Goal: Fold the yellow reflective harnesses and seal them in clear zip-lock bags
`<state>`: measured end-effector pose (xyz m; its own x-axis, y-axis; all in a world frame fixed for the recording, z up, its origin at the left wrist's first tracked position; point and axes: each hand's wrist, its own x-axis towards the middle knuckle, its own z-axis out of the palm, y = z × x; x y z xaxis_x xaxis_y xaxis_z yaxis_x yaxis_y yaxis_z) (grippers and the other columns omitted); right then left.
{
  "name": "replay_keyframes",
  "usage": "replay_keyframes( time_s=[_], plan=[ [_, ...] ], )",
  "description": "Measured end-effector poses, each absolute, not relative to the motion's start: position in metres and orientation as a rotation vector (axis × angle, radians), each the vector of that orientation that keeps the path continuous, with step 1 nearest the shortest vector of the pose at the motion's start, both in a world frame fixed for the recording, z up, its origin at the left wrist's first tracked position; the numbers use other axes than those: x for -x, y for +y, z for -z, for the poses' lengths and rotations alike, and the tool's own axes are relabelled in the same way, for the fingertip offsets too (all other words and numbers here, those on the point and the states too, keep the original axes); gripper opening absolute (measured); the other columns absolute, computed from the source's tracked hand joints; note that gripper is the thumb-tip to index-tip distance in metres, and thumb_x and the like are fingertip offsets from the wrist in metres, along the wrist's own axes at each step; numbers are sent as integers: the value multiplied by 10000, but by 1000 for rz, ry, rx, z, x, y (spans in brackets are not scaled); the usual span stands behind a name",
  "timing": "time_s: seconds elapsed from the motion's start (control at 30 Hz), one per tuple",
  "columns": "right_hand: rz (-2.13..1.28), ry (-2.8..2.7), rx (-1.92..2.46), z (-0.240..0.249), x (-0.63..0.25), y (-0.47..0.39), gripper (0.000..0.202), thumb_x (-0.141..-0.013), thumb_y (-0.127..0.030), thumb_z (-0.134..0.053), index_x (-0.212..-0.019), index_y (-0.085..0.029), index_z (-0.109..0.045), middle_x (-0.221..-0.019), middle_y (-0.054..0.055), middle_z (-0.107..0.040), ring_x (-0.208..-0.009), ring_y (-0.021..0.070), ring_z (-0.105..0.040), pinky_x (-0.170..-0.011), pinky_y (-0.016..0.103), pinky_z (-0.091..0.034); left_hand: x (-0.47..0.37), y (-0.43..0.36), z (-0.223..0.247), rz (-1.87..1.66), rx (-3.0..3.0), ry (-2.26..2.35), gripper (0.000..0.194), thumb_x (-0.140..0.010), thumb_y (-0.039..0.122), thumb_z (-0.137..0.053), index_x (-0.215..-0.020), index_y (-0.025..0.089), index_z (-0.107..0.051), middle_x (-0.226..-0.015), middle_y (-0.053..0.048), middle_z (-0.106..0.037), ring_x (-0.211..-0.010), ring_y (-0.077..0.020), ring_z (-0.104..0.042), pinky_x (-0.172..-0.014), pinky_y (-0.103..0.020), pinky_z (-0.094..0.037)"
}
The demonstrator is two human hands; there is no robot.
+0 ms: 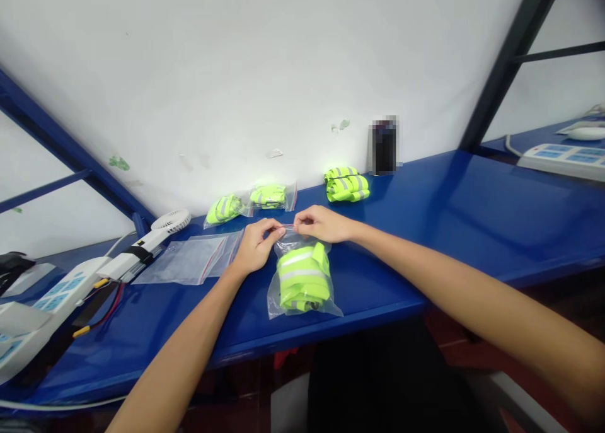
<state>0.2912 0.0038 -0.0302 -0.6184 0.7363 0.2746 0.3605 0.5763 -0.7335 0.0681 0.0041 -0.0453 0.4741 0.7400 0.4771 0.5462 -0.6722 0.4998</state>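
Observation:
A clear zip bag (274,302) lies near the front edge of the blue table, its red-lined mouth pointing away from me. Inside it is a folded neon-yellow reflective vest (302,288) with silver stripes. My left hand (258,244) pinches the bag's top edge at its left part. My right hand (324,224) pinches the same edge a little to the right, fingers curled. Whether the seal between them is closed is too small to tell.
Two bagged vests (268,196) and a loose rolled vest (346,184) lie by the wall. Flat zip bags (189,259) are at left, near a white fan (171,220), a power strip (61,294) and wires (113,304). A dark phone-like object (384,148) leans on the wall.

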Motion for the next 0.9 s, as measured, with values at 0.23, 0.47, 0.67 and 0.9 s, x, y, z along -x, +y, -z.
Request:
replay_keyframes(
  time_s=[0.23, 0.47, 0.67, 0.9],
  plan=[
    [-957, -2206, 970, 26, -304, 4, 235, -838, -280, -526, -758, -123, -681, -675, 27, -629, -583, 111, -482, -560, 244, -363, -61, 5, 45, -1057, -2500, 1172, 262, -907, 387, -539, -818, 185, -680, -754, -27, -667, -722, -175, -588, -711, -304, -423],
    [-967, -2269, 926, 22, -317, 5, 184, -833, -253, -557, -818, -119, -683, -710, 29, -635, -587, 104, -491, -556, 240, -380, -58, 6, 46, -1075, -2533, 1238, 270, -916, 388, -523, -812, 193, -679, -764, -27, -680, -737, -184, -589, -777, -333, -421],
    [-901, -2341, 934, 22, -326, 8, 263, -878, -356, -550, -840, -129, -675, -725, 38, -643, -598, 116, -516, -553, 247, -380, -58, 6, 48, -1071, -2538, 1257, 261, -914, 380, -524, -828, 197, -688, -763, -28, -680, -735, -188, -590, -739, -328, -407],
    [-755, -2441, 945, 24, -331, 14, 424, -919, -491, -506, -639, -174, -527, -565, -38, -413, -506, 90, -343, -497, 258, -259, -57, 7, 48, -1065, -2507, 1275, 265, -912, 380, -513, -825, 193, -680, -756, -25, -674, -729, -186, -591, -705, -312, -408]
  ],
)
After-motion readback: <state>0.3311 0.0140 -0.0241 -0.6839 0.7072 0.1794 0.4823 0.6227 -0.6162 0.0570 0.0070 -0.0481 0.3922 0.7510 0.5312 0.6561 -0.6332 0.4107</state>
